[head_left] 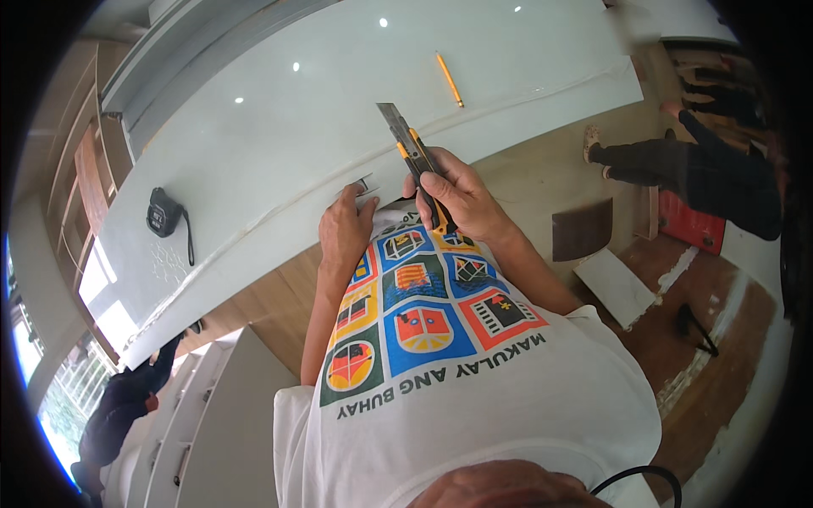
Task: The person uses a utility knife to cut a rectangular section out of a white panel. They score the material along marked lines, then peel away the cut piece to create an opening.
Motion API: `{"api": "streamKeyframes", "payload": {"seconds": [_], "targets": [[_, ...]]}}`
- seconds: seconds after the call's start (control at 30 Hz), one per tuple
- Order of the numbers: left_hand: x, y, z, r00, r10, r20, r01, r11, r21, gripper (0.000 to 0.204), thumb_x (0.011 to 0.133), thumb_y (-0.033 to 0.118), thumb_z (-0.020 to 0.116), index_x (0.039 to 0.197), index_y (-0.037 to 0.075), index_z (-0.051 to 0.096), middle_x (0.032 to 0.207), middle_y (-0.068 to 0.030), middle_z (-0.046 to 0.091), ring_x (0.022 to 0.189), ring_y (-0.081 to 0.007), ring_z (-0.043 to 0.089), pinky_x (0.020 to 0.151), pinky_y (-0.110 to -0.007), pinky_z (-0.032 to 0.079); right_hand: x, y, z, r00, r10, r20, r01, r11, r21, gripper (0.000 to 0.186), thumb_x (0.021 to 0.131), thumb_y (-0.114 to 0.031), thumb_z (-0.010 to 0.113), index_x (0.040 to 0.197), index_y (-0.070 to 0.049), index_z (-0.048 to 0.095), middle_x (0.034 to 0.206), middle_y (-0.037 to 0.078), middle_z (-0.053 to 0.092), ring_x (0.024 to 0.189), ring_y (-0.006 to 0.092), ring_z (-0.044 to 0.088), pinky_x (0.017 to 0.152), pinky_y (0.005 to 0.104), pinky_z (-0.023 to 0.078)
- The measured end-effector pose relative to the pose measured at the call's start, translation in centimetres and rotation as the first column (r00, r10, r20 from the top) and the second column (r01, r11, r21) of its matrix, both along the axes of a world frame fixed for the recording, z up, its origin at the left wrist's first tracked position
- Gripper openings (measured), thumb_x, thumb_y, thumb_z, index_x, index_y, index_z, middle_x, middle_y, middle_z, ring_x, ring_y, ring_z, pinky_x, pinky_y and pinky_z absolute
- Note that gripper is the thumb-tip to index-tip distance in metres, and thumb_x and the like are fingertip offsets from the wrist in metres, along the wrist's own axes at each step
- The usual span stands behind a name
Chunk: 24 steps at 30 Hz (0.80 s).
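My right hand (450,195) grips a black and yellow utility knife (426,169), its broad blade extended and angled up over the white glossy board (339,102). Just left of it, my left hand (343,229) has bent fingers at the board's near edge, on a small pale and dark piece that I cannot make out clearly. A yellow pencil (449,79) lies farther back on the board. A black tape measure (162,212) with a strap rests at the board's left end, and a pale strip or seam runs along the near side.
One person in dark clothes (703,173) is at the right, another (118,415) at the lower left. A white cabinet (207,423) stands below left. Wooden shelving (93,161) is beyond the board's left end. A loose white panel (611,286) and a red object (686,224) are at right.
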<state>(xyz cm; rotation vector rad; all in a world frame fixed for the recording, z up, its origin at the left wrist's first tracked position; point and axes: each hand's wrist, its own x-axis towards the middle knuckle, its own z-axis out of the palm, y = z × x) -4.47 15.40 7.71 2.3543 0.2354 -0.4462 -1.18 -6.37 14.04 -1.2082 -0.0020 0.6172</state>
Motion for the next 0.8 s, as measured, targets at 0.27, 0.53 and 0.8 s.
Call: {"api": "streamKeyframes", "payload": {"seconds": [0.27, 0.53, 0.8], "targets": [[-1.5, 1.8, -0.7, 0.990, 0.032, 0.137, -0.041, 0.997, 0.059, 0.023, 0.100, 0.025, 0.063, 0.105, 0.005, 0.074, 0.097, -0.0246, 0.074, 0.091, -0.0464, 0.070, 0.080, -0.052, 0.055, 1.7, 0.1, 0.1, 0.991, 0.119, -0.056, -0.125, 0.986, -0.113, 0.034, 0.112, -0.023, 0.054, 0.138, -0.001, 0.051, 0.104, 0.007, 0.068, 0.072, 0.0072, 0.065, 0.064, 0.0233, 0.055], [-4.6, 3.7, 1.2, 0.985, 0.169, 0.026, -0.170, 0.984, 0.047, 0.026, 0.101, 0.018, 0.064, 0.111, -0.005, 0.070, 0.096, -0.0260, 0.075, 0.088, -0.0408, 0.074, 0.076, -0.048, 0.055, 3.7, 0.5, 1.7, 0.943, 0.332, 0.019, -0.313, 0.904, -0.291, 0.034, 0.113, -0.023, 0.048, 0.140, -0.004, 0.047, 0.104, 0.006, 0.064, 0.074, 0.0148, 0.065, 0.064, 0.0319, 0.056], [-3.8, 2.9, 3.3, 0.945, 0.244, -0.216, -0.240, 0.970, 0.046, 0.024, 0.098, 0.016, 0.066, 0.110, -0.005, 0.068, 0.083, -0.0232, 0.071, 0.066, -0.0335, 0.068, 0.066, -0.047, 0.052, 5.5, -2.9, 0.7, 0.869, 0.492, 0.057, -0.459, 0.844, -0.277, 0.027, 0.113, -0.020, 0.044, 0.134, -0.003, 0.043, 0.107, 0.011, 0.063, 0.080, 0.0209, 0.068, 0.072, 0.0372, 0.056]]}}
